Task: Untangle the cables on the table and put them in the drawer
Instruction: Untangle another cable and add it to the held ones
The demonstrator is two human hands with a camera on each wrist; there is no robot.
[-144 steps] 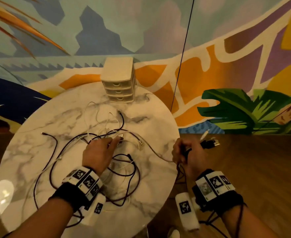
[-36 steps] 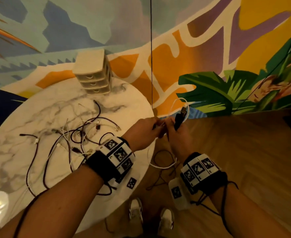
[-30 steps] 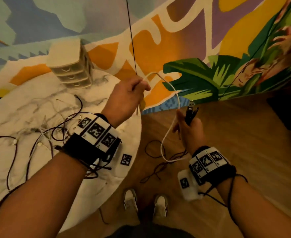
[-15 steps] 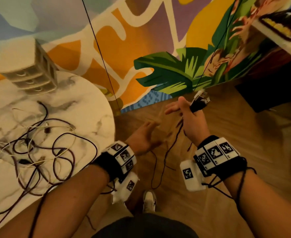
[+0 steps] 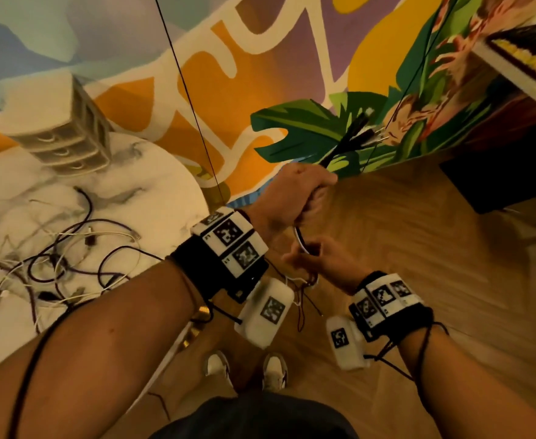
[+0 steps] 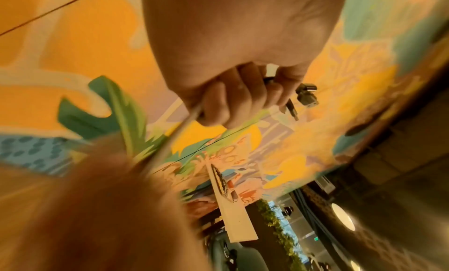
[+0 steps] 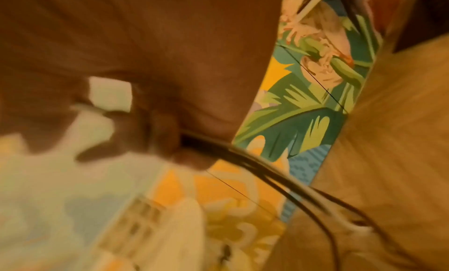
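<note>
My left hand (image 5: 295,198) is raised beside the table and grips a bundle of pulled-out cables (image 5: 342,150). Their plugs (image 6: 307,95) stick up past its thumb. Just below, my right hand (image 5: 318,256) pinches the same black and white strands (image 7: 245,159) where they hang down toward the floor. A tangle of dark and white cables (image 5: 64,258) still lies on the round marble table (image 5: 152,185) at left. The small beige drawer unit (image 5: 60,128) stands at the table's far edge, its drawers closed.
A painted mural wall runs behind. A thin black cord (image 5: 190,90) hangs in front of it near the table edge. At upper right are a white shelf (image 5: 520,74) and a dark box (image 5: 497,172). My shoes (image 5: 244,369) stand on the wooden floor.
The bundle's plug end passed from my right hand to my left, which was open and low. My right hand dropped down along the hanging strands. The view swung right.
</note>
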